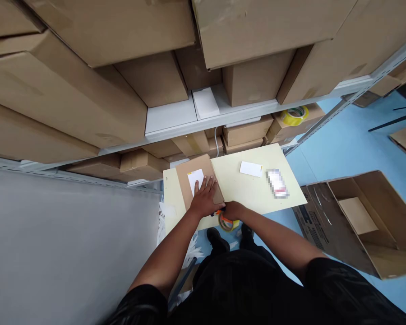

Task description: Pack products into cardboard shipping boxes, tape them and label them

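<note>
A flat brown cardboard box (183, 174) lies on the pale yellow tabletop (235, 194), with a white label (195, 177) on its upper face. My left hand (205, 198) presses on the box and partly covers the label, its fingers spread. At the box's near right corner, my right hand (235, 211) is closed round a tape dispenser (226, 222) with orange parts and a roll of yellowish tape. The dispenser hangs at the table's near edge, and its handle is mostly hidden by the hand.
A white card (251, 169) and a blurred phone-like object (277, 183) lie on the table's right side. Shelves (171, 119) of cartons rise beyond it, holding a yellow tape roll (294, 116). An open carton (345, 234) stands on the blue floor, right. A grey wall (71, 243) borders the left.
</note>
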A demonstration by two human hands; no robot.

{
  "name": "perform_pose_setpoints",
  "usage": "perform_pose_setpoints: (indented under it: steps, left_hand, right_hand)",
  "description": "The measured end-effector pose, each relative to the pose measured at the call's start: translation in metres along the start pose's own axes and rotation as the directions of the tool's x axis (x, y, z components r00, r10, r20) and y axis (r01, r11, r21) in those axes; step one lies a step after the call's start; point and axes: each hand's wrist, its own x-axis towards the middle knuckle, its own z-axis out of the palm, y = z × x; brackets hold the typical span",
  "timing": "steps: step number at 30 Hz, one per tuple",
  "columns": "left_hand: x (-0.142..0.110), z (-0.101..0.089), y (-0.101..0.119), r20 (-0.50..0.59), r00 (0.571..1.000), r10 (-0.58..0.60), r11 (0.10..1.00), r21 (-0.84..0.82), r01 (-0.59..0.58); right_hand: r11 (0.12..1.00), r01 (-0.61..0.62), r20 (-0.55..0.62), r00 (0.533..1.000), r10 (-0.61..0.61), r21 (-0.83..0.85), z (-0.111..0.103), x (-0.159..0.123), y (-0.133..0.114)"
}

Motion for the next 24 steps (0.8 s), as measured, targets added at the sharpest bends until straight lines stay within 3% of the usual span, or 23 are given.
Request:
perform_pose_setpoints:
  steps: [3, 7, 13, 17, 21, 23, 24]
  left_hand:
    - [-0.001, 0.000, -0.002, -0.015, 1.000, 0.006, 1.000, -0.021, -0.006]
    - [-0.001, 0.001, -0.001, -0.074, 0.997, -0.001, 0.999, -0.034, -0.002]
    - [-0.004, 0.003, 0.003, -0.135, 0.991, -0.012, 0.997, -0.082, 0.001]
    - [-0.005, 0.000, -0.002, -0.191, 0.978, -0.084, 0.974, -0.223, 0.040]
    - [0.006, -0.022, -0.036, -0.320, 0.924, -0.209, 0.929, -0.361, 0.085]
    - [0.019, -0.038, -0.067, -0.351, 0.894, -0.278, 0.923, -0.355, 0.147]
    - [0.026, -0.045, -0.084, -0.341, 0.879, -0.332, 0.915, -0.344, 0.212]
  right_hand:
    - [0.993, -0.113, -0.049, 0.992, 0.114, 0.033, 0.003, -0.033, 0.027]
    - [0.968, -0.239, -0.168, 0.954, 0.248, 0.075, -0.011, -0.069, 0.074]
    - [0.925, -0.367, -0.486, 0.830, 0.275, -0.103, -0.032, -0.046, 0.109]
    - [0.926, -0.363, -0.484, 0.832, 0.271, -0.105, -0.032, -0.035, 0.118]
    - [0.953, -0.301, -0.563, 0.787, 0.251, 0.004, -0.024, -0.058, 0.116]
    - [0.973, -0.165, -0.504, 0.834, 0.224, 0.160, -0.010, -0.073, 0.105]
    - [0.958, -0.112, -0.403, 0.890, 0.215, 0.265, -0.001, -0.079, 0.095]
